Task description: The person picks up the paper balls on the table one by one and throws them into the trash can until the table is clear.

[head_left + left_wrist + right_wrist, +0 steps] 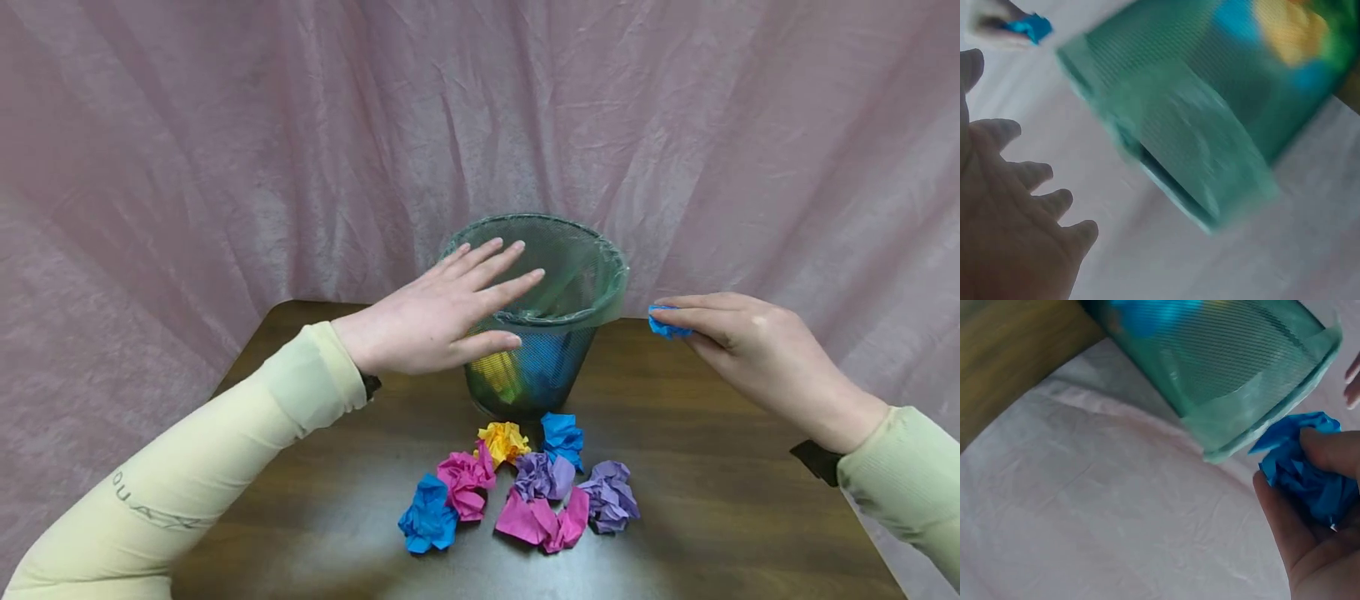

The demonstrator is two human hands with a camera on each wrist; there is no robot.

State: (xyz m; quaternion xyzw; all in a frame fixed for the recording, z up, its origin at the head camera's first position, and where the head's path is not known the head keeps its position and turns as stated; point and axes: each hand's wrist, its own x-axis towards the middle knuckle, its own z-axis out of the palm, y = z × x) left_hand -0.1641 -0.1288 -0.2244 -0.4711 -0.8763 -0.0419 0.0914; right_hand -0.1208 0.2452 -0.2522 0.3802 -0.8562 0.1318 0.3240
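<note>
My right hand [765, 350] pinches a crumpled blue paper ball [1310, 472] between thumb and fingers, to the right of the mesh wastebasket [551, 358]. With fingers spread and nothing held, my left hand [442, 312] is at the basket's left, overlapping its rim in the head view. A thin green bag lines the basket and folds over the rim [1175, 194]. Through the mesh, yellow and blue paper [1288, 28] shows inside. In front of the basket lie several crumpled balls: yellow [502, 442], blue [427, 515], pink [467, 482] and purple [611, 497].
The basket stands toward the far side of a dark brown wooden table [720, 517]. Behind the table's far edge hangs a pinkish curtain [360, 150]. Another blue ball [562, 437] lies close to the basket's base.
</note>
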